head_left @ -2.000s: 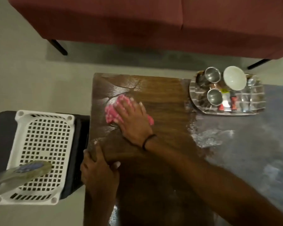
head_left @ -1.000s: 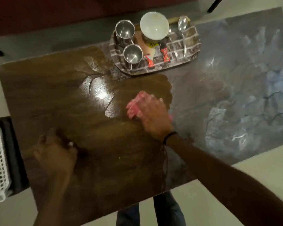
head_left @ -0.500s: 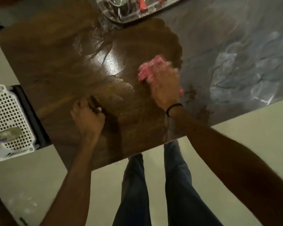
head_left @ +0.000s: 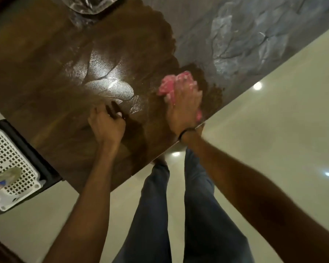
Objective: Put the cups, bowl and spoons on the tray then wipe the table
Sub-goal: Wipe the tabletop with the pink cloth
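Nearest: person's legs in blue jeans (head_left: 156, 215) stood on glossy pale floor (head_left: 273, 120), right at the table's near edge. White perforated basket (head_left: 6, 158) sat on a dark stand at far left, just beside the table's end. Left hand (head_left: 105, 126) rested on the table (head_left: 36, 73) close to the near edge, fingers loosely bent, holding nothing. Right hand (head_left: 184, 105), black band (head_left: 185, 131) on the wrist, lay flat with fingers stretched over the pink cloth (head_left: 167, 86), pressing it onto the tabletop; hand was motion-blurred. Cloth was near the front edge, where the glossy dark-brown area met the dull grey area to the right. Hands were near each other, not touching. Farthest: only the near rim of the metal tray (head_left: 87, 8) showed at the top border; its contents were cut off.
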